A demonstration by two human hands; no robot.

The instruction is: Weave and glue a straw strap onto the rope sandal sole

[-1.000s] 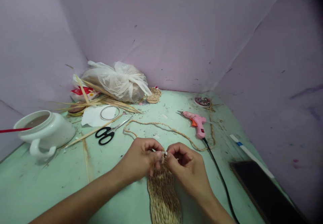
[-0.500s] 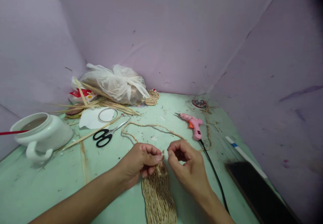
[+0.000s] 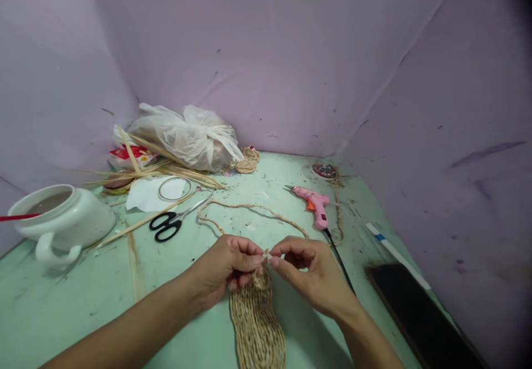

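In the head view, the left hand (image 3: 230, 265) pinches a small white bit (image 3: 266, 256) at the far end of the woven strip (image 3: 257, 324), which runs lengthwise toward the wearer; the right hand (image 3: 315, 270) narrows at the bit's right, its grip unclear.

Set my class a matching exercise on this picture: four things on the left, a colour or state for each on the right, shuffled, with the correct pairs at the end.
Things
1. left hand
2. glue gun
3. scissors
4. woven piece

Colours and states
A. mainly pink, with orange
B. ribbed, tan and brown
C. pinching a small white bit
D. black and silver

Pairs: 1-C, 2-A, 3-D, 4-B
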